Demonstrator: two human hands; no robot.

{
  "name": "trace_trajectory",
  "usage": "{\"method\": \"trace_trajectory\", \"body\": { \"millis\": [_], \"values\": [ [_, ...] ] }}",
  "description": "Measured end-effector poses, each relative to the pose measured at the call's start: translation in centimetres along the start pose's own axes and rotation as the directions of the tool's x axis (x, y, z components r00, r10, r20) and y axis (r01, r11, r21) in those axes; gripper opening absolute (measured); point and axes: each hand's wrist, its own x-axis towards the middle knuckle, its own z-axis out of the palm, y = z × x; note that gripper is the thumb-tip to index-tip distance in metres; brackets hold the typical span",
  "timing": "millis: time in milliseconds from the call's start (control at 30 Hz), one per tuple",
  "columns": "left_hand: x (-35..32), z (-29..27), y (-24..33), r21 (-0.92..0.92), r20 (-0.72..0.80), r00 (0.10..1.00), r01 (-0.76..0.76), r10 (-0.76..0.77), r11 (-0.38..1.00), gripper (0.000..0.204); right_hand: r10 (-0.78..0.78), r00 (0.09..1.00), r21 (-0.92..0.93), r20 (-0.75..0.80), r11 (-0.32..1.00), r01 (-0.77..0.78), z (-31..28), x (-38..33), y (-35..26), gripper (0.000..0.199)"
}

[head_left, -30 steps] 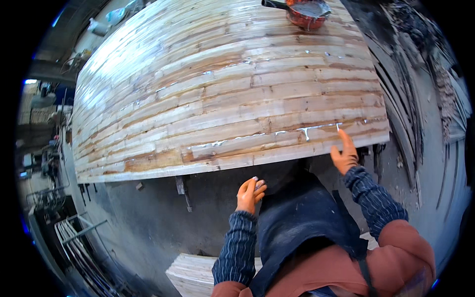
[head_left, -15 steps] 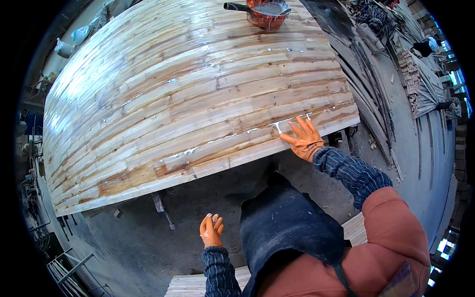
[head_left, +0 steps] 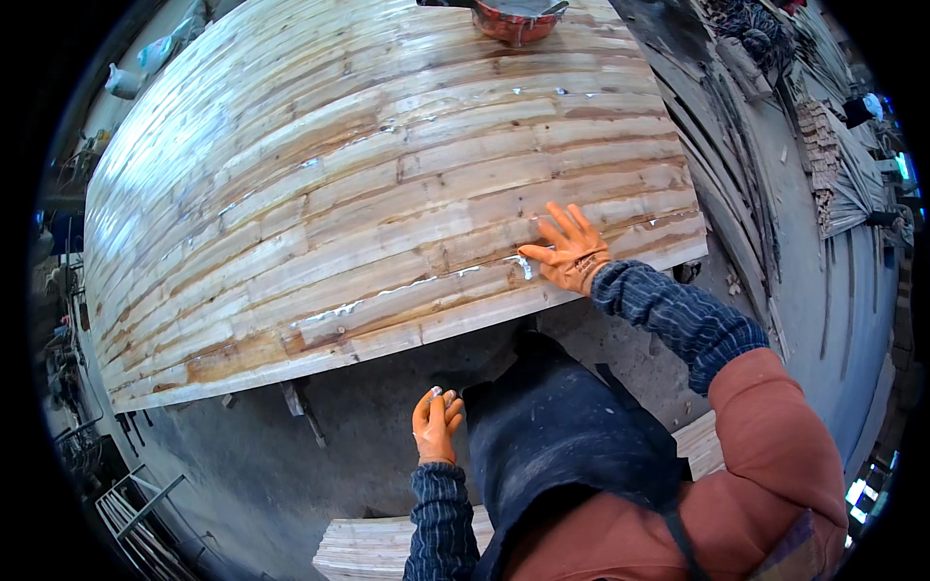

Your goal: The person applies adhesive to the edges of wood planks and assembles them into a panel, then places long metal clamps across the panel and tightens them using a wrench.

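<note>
A wide wooden panel (head_left: pixel 320 223) made of many narrow strips lies in front of me. My right hand (head_left: pixel 573 256), in an orange glove, rests on it near the front edge, fingers spread. Beside its thumb is a blob of white paste (head_left: pixel 525 267), and a broken white line of paste (head_left: pixel 407 286) runs left along a seam. My left hand (head_left: pixel 438 426), also gloved in orange, hangs off the panel near my dark apron (head_left: pixel 572 441). Its fingers are curled together, with white smears on the tips; anything inside them is hidden.
On the panel's far part stands a red pan (head_left: pixel 515 27) with a dark handle and greyish contents. Long boards (head_left: pixel 741 184) lie on the right. More wooden strips (head_left: pixel 373 547) are stacked behind my left arm. A metal rack (head_left: pixel 145 513) stands at lower left.
My right hand has slid a little left along the panel, and the paste by its thumb has changed shape. The left hand has risen slightly and moved right. The view has shifted a little.
</note>
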Motion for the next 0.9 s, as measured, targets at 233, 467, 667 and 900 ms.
{"method": "trace_trajectory", "body": {
  "millis": [233, 467, 667, 900],
  "values": [
    [-0.1, 2.8, 0.9, 0.146, -0.044, 0.976, -0.205, 0.213, 0.968, 0.037, 0.052, 0.999, 0.029, -0.007, 0.998, -0.052, -3.3, 0.2, 0.8, 0.047],
    [2.2, 9.2, 2.7, -0.032, 0.316, 0.727, -0.634, 0.61, 0.773, 0.043, 0.177, 0.984, 0.178, -0.007, 0.969, -0.173, -2.3, -5.2, -0.1, 0.061],
    [2.0, 12.8, 6.0, -0.546, 0.608, 0.757, 0.178, 0.241, 0.819, 0.051, 0.309, 0.95, 0.234, -0.046, 0.928, -0.291, -1.7, -10.8, 0.9, 0.061],
    [3.7, 17.0, 4.8, 0.799, 0.475, 0.494, -0.589, 0.729, -0.121, 0.066, 0.522, 0.853, 0.31, -0.026, 0.815, -0.49, -1.8, -17.4, 3.0, 0.065]
  ]
}}
